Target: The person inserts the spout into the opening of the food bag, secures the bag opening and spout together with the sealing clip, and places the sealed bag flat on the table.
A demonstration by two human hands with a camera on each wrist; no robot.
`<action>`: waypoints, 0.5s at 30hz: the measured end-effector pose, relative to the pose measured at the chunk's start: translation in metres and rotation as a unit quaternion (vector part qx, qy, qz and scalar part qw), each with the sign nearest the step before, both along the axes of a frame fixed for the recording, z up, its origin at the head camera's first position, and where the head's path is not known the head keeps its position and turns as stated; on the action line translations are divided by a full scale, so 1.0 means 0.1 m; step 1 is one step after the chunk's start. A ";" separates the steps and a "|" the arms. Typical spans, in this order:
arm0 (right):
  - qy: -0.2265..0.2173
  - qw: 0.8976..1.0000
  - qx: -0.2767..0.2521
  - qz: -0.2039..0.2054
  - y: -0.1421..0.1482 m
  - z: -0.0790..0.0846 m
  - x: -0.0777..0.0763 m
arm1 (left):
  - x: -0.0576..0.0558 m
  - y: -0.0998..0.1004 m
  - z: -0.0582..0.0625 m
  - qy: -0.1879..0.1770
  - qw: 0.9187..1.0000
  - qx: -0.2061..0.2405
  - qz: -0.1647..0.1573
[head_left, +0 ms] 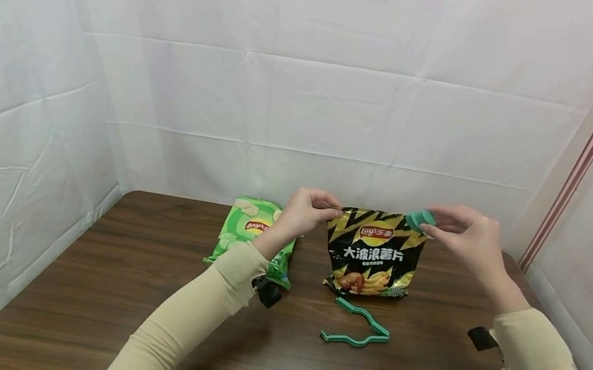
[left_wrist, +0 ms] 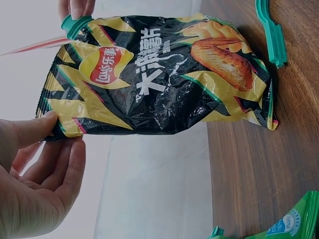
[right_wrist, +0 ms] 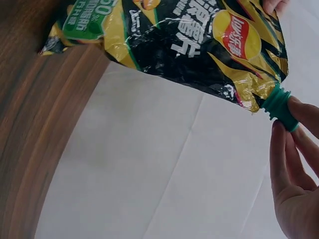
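A black and yellow bag of potato chips (head_left: 373,255) stands upright over the table, its printed front facing me. My left hand (head_left: 310,217) pinches the bag's top left corner between thumb and fingers, plain in the left wrist view. At the opposite top corner, my right hand (head_left: 463,235) pinches a small green screw-threaded piece (right_wrist: 280,107), like a spout or cap. That piece touches the bag's corner; whether it is fastened there I cannot tell. In front of the bag lies a green bag clip (head_left: 365,336), spread in a V.
Left of the black bag, a green bag of potato chips (head_left: 248,219) lies on the brown wooden table (head_left: 147,291), partly behind my left forearm. Another bit of green plastic (left_wrist: 216,231) shows beside it. White sheeting (head_left: 310,108) closes off the back and sides.
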State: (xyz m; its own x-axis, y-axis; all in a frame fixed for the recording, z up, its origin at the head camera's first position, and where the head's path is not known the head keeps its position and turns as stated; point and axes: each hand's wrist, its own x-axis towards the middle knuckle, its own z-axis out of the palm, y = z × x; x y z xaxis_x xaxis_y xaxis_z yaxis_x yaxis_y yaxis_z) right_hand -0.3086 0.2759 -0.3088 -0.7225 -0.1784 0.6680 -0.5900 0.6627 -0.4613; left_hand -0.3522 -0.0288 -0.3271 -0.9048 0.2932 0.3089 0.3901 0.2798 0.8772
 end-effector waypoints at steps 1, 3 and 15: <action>0.019 1.000 0.009 0.004 0.00 -0.01 -0.01 | 0.00 0.00 0.00 -0.001 1.000 0.000 0.000; 0.059 0.998 0.031 0.012 0.00 -0.02 -0.02 | 0.00 0.00 -0.01 -0.002 1.000 0.002 -0.001; 0.024 0.999 0.044 -0.004 0.01 -0.06 -0.06 | 0.00 0.02 0.00 0.000 1.000 0.003 0.002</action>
